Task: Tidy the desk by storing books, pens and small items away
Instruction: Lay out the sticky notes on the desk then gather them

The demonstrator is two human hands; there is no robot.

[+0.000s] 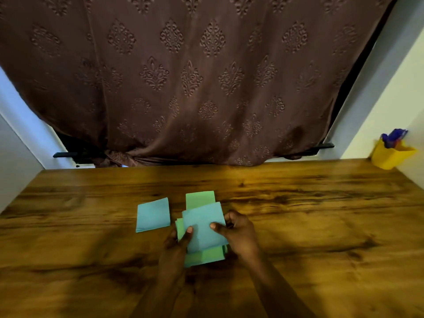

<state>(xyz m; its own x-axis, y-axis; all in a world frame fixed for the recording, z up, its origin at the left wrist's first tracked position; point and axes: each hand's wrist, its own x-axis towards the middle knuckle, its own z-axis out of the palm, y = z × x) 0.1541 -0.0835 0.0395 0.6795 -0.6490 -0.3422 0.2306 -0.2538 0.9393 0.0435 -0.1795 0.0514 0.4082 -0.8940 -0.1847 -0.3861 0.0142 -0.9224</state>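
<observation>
Head view: brown wood-grain counter has open room left and right of centre; a yellow plastic pen cup stands at the far right edge. Left hand and right hand pinch a stack of blue and green square paper notes at near centre, thumbs on top. The stack's long axis runs near-far, slightly skewed. A loose blue paper note lies just left.

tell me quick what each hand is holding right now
Left hand: grips the left side of the paper stack, thumb on top.
Right hand: pinches the same stack's right edge.
</observation>
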